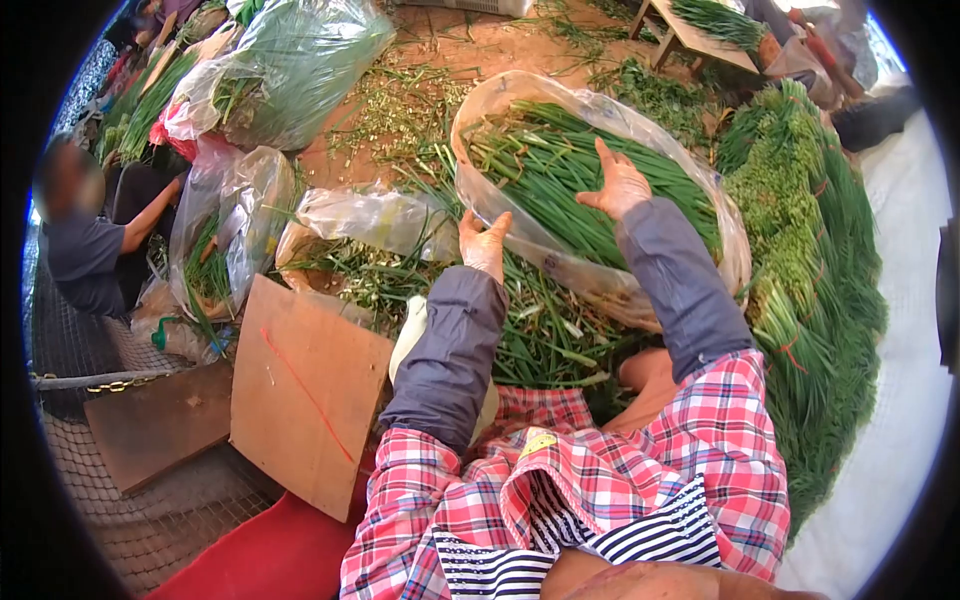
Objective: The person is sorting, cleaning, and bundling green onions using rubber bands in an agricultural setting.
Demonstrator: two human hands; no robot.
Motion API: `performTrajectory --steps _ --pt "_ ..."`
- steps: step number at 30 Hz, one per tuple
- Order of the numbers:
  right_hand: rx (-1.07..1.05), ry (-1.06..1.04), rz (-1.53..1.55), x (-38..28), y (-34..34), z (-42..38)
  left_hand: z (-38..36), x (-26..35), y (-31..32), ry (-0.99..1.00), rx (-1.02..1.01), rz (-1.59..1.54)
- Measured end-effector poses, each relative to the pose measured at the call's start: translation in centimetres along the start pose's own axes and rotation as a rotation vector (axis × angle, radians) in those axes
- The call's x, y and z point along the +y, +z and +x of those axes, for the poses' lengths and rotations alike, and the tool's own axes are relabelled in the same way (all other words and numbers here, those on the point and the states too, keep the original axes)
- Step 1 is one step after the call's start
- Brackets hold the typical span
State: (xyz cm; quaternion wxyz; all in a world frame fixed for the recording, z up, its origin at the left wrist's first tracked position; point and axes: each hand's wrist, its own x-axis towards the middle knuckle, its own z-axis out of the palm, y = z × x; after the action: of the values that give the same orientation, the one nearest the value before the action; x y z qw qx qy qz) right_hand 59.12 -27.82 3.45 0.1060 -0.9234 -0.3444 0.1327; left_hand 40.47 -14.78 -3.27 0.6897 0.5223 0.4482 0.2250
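Observation:
A clear plastic bag [727, 205] lies spread open before me, its rim rolled out around a thick pile of long green chive-like stalks [560, 165]. Over the stalks, toward the bag's near right side, my right hand [618, 185] is open with thumb and fingers spread. My left hand [485, 243] is at the bag's near left rim, thumb and forefinger apart and nothing visible between them. Loose trimmed stalks and leaves [545, 335] are heaped below the bag, in front of my lap.
Tied bundles of green stalks [800, 250] are stacked along the right, on white sheeting [915, 270]. Wooden boards [310, 385] lean at my left. Another person [85, 240] sits at the far left beside plastic bags [235, 225]. A low wooden table [700, 35] stands at the back.

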Motion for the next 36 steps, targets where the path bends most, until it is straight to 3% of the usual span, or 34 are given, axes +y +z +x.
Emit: performTrajectory --steps 5,8,9,12,14,16,18,22,26,30,31,32,34,36 --pt "-0.023 0.067 -0.219 -6.2 2.0 6.1 2.9 -0.4 0.2 -0.188 0.044 0.016" --pt "-0.177 0.065 -0.350 -9.8 5.3 6.8 4.7 -1.4 1.1 -0.170 0.037 -0.021" --pt "-0.190 0.071 -0.414 -10.6 6.8 6.6 3.7 1.1 1.4 -0.147 0.014 -0.011" --pt "-0.206 0.051 -0.314 -11.8 6.8 4.8 5.7 -1.1 -0.2 -0.156 0.065 0.036" --pt "-0.234 0.004 -0.365 -12.5 5.8 3.4 8.4 -5.3 -0.5 -0.171 0.106 -0.172" --pt "-0.242 -0.018 -0.417 -12.4 6.1 3.1 9.1 -6.1 -0.3 -0.129 0.210 -0.286" --pt "-0.233 -0.013 -0.468 -12.2 7.0 2.9 8.4 -5.0 -0.6 -0.194 0.183 -0.406" --pt "-0.265 0.044 -0.347 -11.4 4.8 5.0 8.0 -4.0 -2.5 -0.125 0.011 -0.552" --pt "-0.289 0.105 -0.293 -9.8 2.9 6.1 7.2 -1.3 -2.7 -0.233 0.012 -0.560" --pt "-0.208 0.119 -0.012 -5.6 0.1 4.3 6.7 -0.1 -2.2 -0.228 -0.014 -0.496" --pt "-0.098 0.066 0.094 -3.5 0.2 3.7 6.5 0.5 -2.0 -0.238 -0.008 -0.460" --pt "0.013 0.015 0.202 -1.7 0.5 3.1 6.5 0.7 -1.6 -0.188 0.000 -0.407" --pt "0.018 0.166 0.093 -1.9 0.4 2.3 6.2 1.9 -1.2 -0.089 -0.005 -0.296" --pt "0.006 0.251 -0.003 -3.0 0.7 2.4 4.8 3.7 -0.8 0.402 0.103 0.075"
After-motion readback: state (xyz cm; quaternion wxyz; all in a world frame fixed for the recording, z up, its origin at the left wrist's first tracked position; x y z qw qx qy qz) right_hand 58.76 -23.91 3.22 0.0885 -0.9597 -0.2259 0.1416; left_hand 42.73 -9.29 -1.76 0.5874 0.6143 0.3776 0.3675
